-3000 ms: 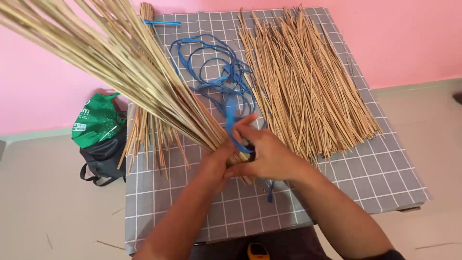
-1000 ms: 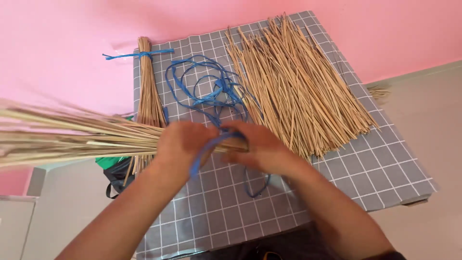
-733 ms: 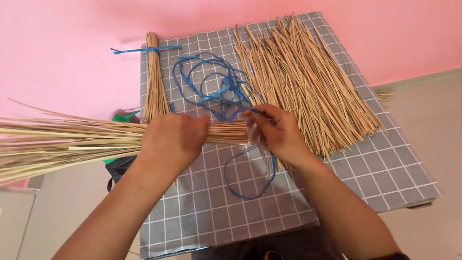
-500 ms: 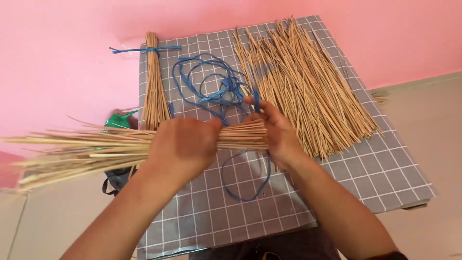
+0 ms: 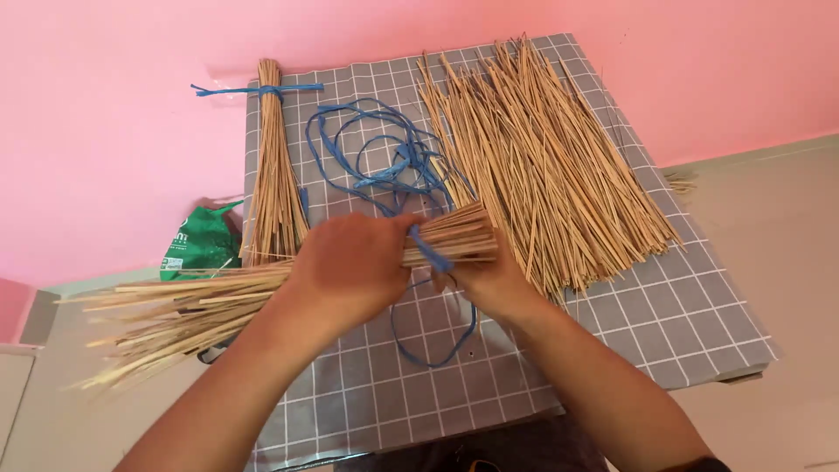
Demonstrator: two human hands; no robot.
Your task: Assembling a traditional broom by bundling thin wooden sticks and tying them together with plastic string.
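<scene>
My left hand (image 5: 350,267) grips a thick bundle of straw-coloured sticks (image 5: 188,310) held level above the table, its loose ends fanning out to the left past the table edge. My right hand (image 5: 489,280) sits under the cut end of the bundle and pinches a blue string (image 5: 430,253) that wraps around it; a loop of that string hangs down onto the cloth. A tangle of blue string (image 5: 380,157) lies just beyond my hands.
A grey checked cloth covers the small table (image 5: 664,323). A large loose pile of sticks (image 5: 542,157) lies at the right. A tied bundle with a blue knot (image 5: 271,166) lies at the left. A green bag (image 5: 197,245) sits on the floor by the pink wall.
The bundle swung from pointing up-left down to level, pointing left. My right hand drew the blue string around its end and moved under it. The view shifted slightly.
</scene>
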